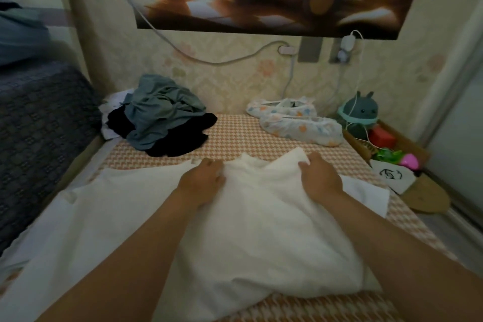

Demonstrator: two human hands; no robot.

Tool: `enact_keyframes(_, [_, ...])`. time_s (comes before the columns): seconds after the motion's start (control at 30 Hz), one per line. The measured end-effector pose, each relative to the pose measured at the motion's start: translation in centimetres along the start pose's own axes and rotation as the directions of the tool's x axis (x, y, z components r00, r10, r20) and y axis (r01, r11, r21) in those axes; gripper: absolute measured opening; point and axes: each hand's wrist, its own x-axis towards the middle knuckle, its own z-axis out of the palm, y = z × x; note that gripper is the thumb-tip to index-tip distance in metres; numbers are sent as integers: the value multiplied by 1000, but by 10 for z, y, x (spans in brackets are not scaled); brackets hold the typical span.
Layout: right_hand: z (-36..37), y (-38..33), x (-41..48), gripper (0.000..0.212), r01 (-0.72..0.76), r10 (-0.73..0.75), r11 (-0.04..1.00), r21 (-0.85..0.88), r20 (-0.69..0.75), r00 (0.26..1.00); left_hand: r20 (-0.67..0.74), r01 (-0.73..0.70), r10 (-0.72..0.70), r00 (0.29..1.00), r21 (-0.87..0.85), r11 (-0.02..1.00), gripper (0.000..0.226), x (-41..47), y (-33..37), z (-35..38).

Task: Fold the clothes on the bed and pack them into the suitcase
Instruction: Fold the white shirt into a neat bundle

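Note:
A large white garment (pixel 248 222) lies spread over the near half of the bed (pixel 235 136), whose sheet has an orange houndstooth print. My left hand (pixel 202 180) grips a bunched fold at the garment's far edge. My right hand (pixel 320 176) pinches the same edge further right, and the cloth rises in a peak between the two. At the far left of the bed sits a heap of unfolded clothes: a grey-green piece (pixel 162 112) over black ones (pixel 180 141). No suitcase is in view.
Two white floral-print pillows (pixel 300 123) lie at the far right by the wall. A cardboard box (pixel 392 149) with toys and a teal plush stands off the bed's right edge. A dark blue blanket (pixel 39 123) borders the left side. Cables hang on the wall.

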Motion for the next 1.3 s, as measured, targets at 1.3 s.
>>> enact_keyframes(1.3, [-91, 50, -152, 45, -108, 123, 978, 179, -76, 989, 180, -273, 285, 942, -86, 958, 68, -157, 119, 14])
